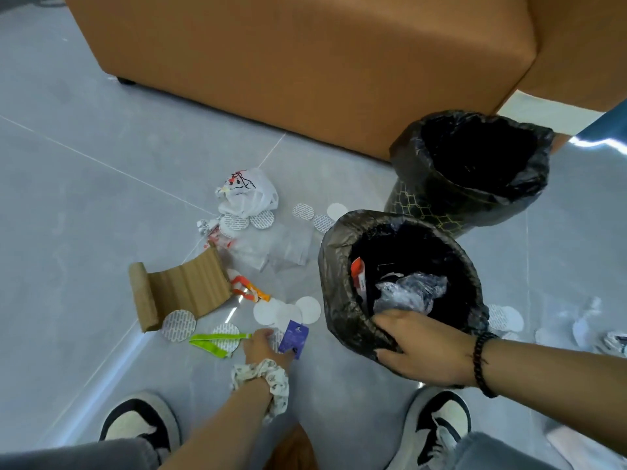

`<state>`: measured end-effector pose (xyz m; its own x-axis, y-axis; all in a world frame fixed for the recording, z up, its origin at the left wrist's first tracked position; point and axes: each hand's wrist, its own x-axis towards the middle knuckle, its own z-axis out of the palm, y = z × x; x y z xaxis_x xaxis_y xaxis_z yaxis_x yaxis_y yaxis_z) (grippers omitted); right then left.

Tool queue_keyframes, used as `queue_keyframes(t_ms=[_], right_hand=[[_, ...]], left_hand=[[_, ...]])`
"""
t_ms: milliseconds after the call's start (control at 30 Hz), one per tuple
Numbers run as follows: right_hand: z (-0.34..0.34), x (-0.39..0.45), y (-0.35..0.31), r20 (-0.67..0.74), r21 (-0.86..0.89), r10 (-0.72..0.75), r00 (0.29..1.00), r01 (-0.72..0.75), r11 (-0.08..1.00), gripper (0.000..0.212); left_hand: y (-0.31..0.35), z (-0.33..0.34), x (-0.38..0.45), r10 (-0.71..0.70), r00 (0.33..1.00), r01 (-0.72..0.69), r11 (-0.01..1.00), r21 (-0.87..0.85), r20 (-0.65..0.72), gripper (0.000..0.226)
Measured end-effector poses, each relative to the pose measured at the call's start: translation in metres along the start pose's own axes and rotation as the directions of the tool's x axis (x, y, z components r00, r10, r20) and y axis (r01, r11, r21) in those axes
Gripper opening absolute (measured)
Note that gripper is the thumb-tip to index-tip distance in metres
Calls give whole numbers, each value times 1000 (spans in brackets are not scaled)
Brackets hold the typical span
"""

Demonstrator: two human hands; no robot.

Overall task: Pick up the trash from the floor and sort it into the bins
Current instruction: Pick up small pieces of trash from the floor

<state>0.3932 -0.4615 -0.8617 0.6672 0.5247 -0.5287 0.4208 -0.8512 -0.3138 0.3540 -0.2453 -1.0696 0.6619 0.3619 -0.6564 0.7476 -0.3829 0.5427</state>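
Two bins lined with black bags stand on the grey floor. My right hand (420, 344) grips the front rim of the near bin (336, 276), which holds a red wrapper and crumpled clear plastic. The far bin (403, 154) looks dark inside. My left hand (263, 346) is closed on a small purple packet (294, 337) just above the floor. Scattered trash lies around: a bent cardboard piece (183, 290), a green strip (217, 340), an orange wrapper (249, 290), a white plastic bag (246, 191), clear plastic film (278, 249) and several white round discs (307, 308).
A brown sofa (305, 62) fills the back, close behind the far bin. More discs and crumpled scraps (509, 317) lie right of the near bin. My two shoes (135, 425) are planted at the bottom, either side of my arms.
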Motion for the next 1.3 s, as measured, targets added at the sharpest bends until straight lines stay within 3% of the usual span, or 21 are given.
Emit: queue_keyframes(t_ms=[333, 533, 633, 700, 933, 1067, 1133, 1300], right_hand=[[11, 10, 2, -15, 34, 32, 999, -32, 999, 18], [13, 12, 4, -38, 30, 31, 999, -29, 999, 24], [14, 13, 4, -41, 29, 30, 999, -29, 999, 24], [14, 14, 4, -40, 33, 31, 999, -30, 999, 22], [12, 15, 3, -24, 29, 28, 999, -27, 999, 21], [11, 14, 3, -16, 32, 23, 1000, -23, 999, 18], [13, 15, 4, -23, 33, 26, 999, -25, 999, 20], [15, 16, 5, -49, 18, 36, 998, -35, 999, 25]], left_hand=[[20, -5, -4, 54, 994, -46, 996, 80, -98, 57], [17, -5, 5, 80, 996, -84, 976, 201, 24, 50], [13, -9, 5, 27, 997, -42, 971, 237, 66, 42], [9, -12, 5, 7, 998, -23, 970, 240, 67, 29], [4, -18, 0, 59, 998, -59, 966, 251, 7, 25], [7, -11, -11, 148, 983, -128, 978, 165, -113, 63], [9, -11, -8, 229, 969, -209, 960, 185, -93, 82], [20, -12, 8, 350, 933, -355, 868, 349, 78, 82]])
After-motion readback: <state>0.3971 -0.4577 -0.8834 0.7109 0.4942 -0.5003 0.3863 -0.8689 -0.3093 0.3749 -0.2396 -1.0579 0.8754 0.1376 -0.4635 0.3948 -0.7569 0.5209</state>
